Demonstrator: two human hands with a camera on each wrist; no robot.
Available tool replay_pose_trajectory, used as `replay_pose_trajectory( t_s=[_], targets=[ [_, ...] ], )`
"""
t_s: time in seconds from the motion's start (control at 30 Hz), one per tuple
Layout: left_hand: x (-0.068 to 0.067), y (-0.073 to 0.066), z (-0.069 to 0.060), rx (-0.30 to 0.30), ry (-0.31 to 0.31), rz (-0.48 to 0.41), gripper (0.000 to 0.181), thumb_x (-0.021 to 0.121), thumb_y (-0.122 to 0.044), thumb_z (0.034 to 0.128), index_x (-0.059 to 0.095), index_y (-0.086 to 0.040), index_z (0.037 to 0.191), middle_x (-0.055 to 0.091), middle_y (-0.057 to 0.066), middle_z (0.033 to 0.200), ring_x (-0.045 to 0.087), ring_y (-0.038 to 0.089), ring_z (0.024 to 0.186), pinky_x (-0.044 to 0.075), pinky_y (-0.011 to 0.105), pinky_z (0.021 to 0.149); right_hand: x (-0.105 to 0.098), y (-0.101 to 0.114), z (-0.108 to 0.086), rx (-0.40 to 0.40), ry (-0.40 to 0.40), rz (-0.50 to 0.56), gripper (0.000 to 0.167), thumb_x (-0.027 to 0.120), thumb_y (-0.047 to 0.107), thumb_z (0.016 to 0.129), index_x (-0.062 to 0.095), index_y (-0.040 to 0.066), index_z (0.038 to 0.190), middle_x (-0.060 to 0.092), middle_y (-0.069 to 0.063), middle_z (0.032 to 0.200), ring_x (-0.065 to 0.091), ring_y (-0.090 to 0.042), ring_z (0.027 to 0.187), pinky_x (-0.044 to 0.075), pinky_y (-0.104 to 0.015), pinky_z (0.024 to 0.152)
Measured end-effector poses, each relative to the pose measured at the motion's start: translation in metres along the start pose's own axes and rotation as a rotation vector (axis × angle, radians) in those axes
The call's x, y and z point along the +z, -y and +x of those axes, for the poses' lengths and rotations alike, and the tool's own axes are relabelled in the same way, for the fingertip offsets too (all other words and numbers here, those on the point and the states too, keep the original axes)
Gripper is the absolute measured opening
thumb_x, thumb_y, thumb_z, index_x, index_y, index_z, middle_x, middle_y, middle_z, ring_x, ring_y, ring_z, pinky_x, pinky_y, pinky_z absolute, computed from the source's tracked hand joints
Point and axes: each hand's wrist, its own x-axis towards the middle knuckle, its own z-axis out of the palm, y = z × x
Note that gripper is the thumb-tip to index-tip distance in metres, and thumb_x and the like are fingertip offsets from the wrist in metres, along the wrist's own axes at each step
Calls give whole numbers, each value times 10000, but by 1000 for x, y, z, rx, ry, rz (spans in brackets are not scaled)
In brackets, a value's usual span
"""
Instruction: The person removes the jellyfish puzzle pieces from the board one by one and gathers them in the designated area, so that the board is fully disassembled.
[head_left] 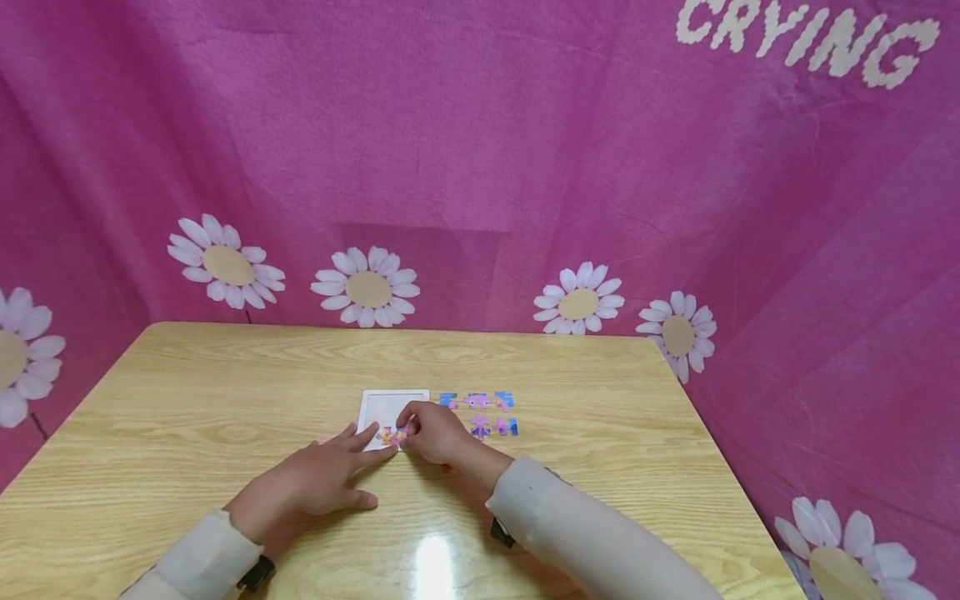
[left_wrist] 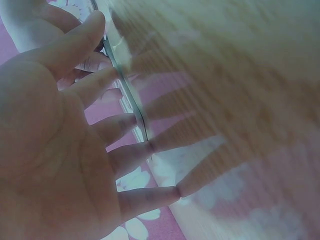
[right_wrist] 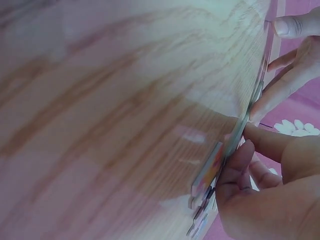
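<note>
A white puzzle tray (head_left: 396,392) lies on the table, with colourful jigsaw pieces (head_left: 387,436) along its near edge. My left hand (head_left: 318,477) has its fingers spread and nearly straight. Its fingertips rest at the tray's lower left corner and near edge. Over the tray's lower right part, my right hand (head_left: 435,435) pinches a jigsaw piece (head_left: 402,434) between thumb and forefinger, mostly covered by the fingers. In the right wrist view the tray is seen edge-on beside both hands, and a loose orange-and-pink piece (right_wrist: 209,169) lies near the right hand.
Right of the tray, loose pink and blue jigsaw pieces (head_left: 477,401) lie in two rows on the wooden table (head_left: 600,467). An orange piece (head_left: 448,469) shows partly under the right wrist. A pink curtain with daisies (head_left: 480,167) hangs behind the table.
</note>
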Motion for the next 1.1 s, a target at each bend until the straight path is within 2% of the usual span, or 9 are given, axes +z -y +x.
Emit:
replay_pose_trajectory(
  t_s=[0.27,0.5,0.7,0.87,0.97,1.1],
  targets=[
    [-1,0,1,-3,9,-7,698,741,-470,927,506,-249,1546,297,155,1677,269,494,1514,301,851,986,-1,2,-1,1,3,12,210,792,-19,861,664,75,999,540,56,745,478,-74,673,403,-235,675],
    [-1,1,2,-8,15,-11,703,739,-480,926,501,-256,1549,293,141,1682,266,490,1516,293,853,989,2,0,-1,-23,-24,-1,239,794,-29,853,646,92,997,532,49,743,474,-76,668,411,-237,671],
    [1,2,2,-4,12,-10,702,737,-479,928,502,-249,1548,295,146,1680,265,493,1515,290,857,986,3,1,-1,-65,-66,-46,241,813,-19,840,657,95,984,600,-24,830,504,-112,789,429,-240,717],
    [1,2,2,-4,13,-6,704,735,-485,927,499,-256,1550,291,139,1683,264,489,1517,294,858,982,3,3,0,-93,-88,15,232,804,-68,815,654,62,935,651,-43,838,535,-90,768,439,-220,705],
    [1,3,2,4,9,-1,702,734,-484,928,501,-253,1549,292,140,1682,268,492,1514,296,861,975,3,4,0,-77,-77,49,233,785,-89,820,646,62,930,664,-18,798,531,-49,709,445,-217,680],
    [1,3,1,7,5,3,703,734,-481,930,497,-252,1551,291,139,1682,272,489,1514,302,859,973,4,5,1,-46,-55,57,234,786,-61,849,647,92,959,693,7,793,567,-39,711,461,-221,694]
  ],
)
